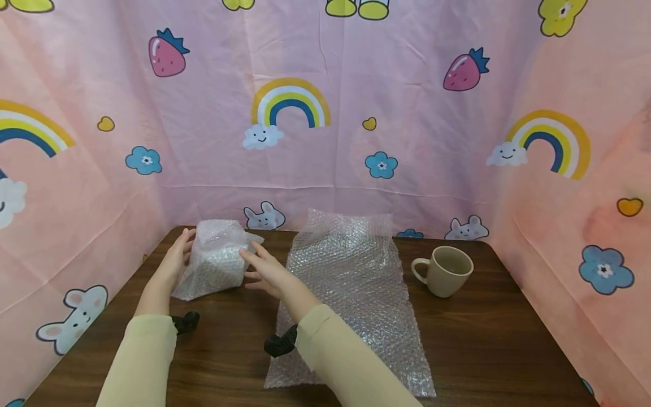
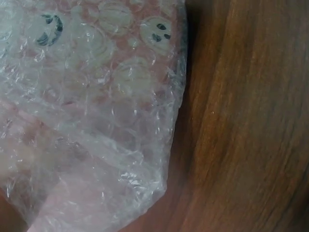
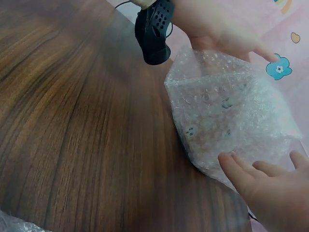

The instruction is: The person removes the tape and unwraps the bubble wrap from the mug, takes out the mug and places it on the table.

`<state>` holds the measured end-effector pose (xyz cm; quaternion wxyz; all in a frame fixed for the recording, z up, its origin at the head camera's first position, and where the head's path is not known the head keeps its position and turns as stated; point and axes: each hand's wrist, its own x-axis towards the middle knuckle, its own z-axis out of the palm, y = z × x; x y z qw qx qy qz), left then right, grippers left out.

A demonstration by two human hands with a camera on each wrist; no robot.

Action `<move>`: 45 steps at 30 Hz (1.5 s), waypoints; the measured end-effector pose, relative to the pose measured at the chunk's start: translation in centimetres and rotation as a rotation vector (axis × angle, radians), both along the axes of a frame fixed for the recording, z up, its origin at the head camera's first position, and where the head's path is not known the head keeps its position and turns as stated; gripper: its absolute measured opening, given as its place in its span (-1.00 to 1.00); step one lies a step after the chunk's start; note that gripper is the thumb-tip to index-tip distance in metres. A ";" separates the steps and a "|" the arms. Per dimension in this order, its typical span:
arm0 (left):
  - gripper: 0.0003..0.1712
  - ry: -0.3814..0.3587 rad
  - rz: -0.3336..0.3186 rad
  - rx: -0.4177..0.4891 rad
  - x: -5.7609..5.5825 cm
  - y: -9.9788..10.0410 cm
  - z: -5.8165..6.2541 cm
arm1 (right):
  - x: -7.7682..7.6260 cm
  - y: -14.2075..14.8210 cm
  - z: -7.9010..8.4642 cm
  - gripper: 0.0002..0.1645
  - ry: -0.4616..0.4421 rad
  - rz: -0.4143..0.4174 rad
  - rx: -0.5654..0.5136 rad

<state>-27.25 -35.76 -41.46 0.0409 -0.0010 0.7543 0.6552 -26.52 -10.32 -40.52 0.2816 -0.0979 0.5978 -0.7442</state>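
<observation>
A bundle in bubble wrap stands at the table's back left. Through the plastic, the left wrist view shows a pinkish surface with pale shapes and dark marks; what the wrapped thing is, I cannot tell. My left hand is at the bundle's left side, its fingertips partly hidden. On the other side, my right hand has its fingers loosely spread at the wrap. In the right wrist view, both hands flank the bundle, whose loose flap sticks out toward the left arm.
A flat sheet of bubble wrap covers the table's middle, partly under my right forearm. To its right stands a beige mug, handle facing left. Printed pink cloth encloses the back and sides of the brown wooden table.
</observation>
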 end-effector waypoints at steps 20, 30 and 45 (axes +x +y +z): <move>-0.22 -0.001 -0.055 0.098 0.8 -0.6 -1.0 | 0.4 -0.6 0.0 -0.17 -0.040 -0.016 -0.091; -0.18 0.022 -0.021 0.078 1.5 -0.3 -0.9 | 0.9 -1.1 -0.5 -0.20 -0.030 -0.009 -0.078; -0.19 -0.033 -0.050 0.094 2.5 -1.0 -1.6 | 1.0 -1.1 -1.4 -0.26 0.019 -0.011 0.004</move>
